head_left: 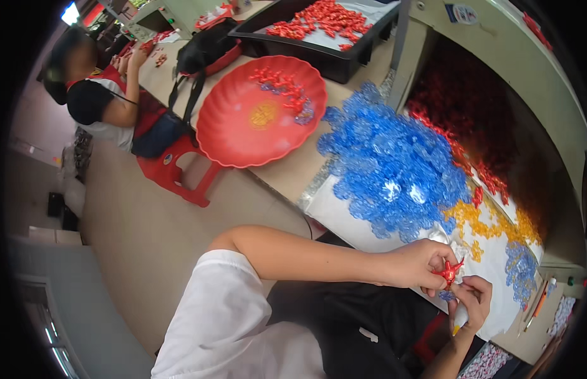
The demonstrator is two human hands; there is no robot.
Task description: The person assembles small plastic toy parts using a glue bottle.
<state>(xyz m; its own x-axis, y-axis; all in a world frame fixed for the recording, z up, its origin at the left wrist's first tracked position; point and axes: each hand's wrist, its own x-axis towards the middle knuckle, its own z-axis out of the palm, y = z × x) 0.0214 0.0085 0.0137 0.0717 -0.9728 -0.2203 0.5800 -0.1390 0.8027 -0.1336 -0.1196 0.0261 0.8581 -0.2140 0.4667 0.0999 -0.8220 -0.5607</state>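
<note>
Past the white sleeve (211, 309), pinching a red star-shaped figure (450, 272) in the left hand (418, 264) — touching it with the right hand (475, 301), curled around a white tube (461, 316). Held near translucent blue pieces (394, 167) on the table (288, 179).

Legible text: none. Relative to red tray (230, 123): gold emblem (263, 115) at its centre; small label (167, 159) on red stool (203, 189), below-left; blue-and-white label (462, 13) on pale green housing (517, 41), well right.
</note>
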